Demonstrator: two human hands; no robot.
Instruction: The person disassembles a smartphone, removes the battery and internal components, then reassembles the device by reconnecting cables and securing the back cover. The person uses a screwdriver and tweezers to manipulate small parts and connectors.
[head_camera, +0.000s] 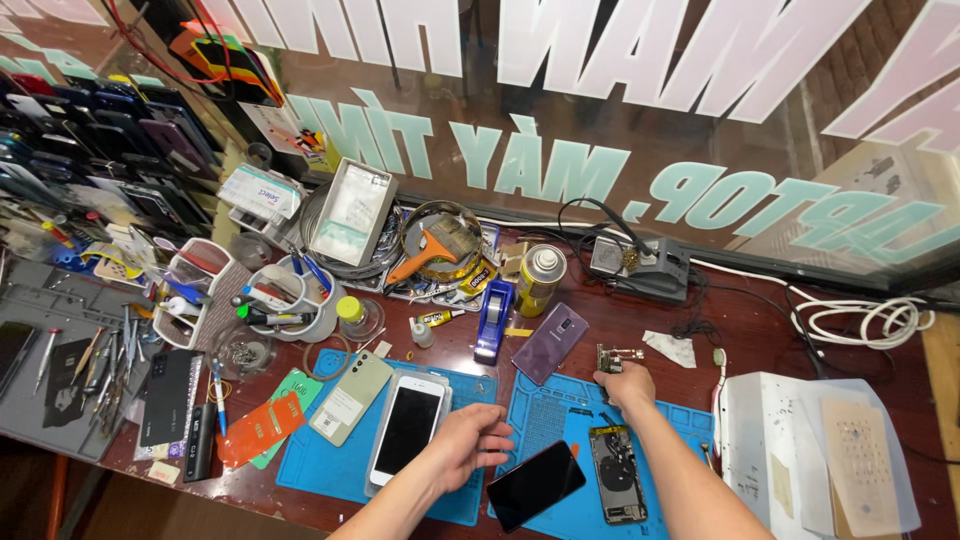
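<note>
Left hand open, fingers spread over blue mat between white phone and black screen, right hand grasping small metal part at far mat edge, opened phone near, purple phone on table

Single head cam, looking steeply down from above onto the workbench & fwd toward a lettered glass window at the back edge. Mid-close range: both forearms enter from the bottom edge. No 2nd view, so no overlap.
</note>
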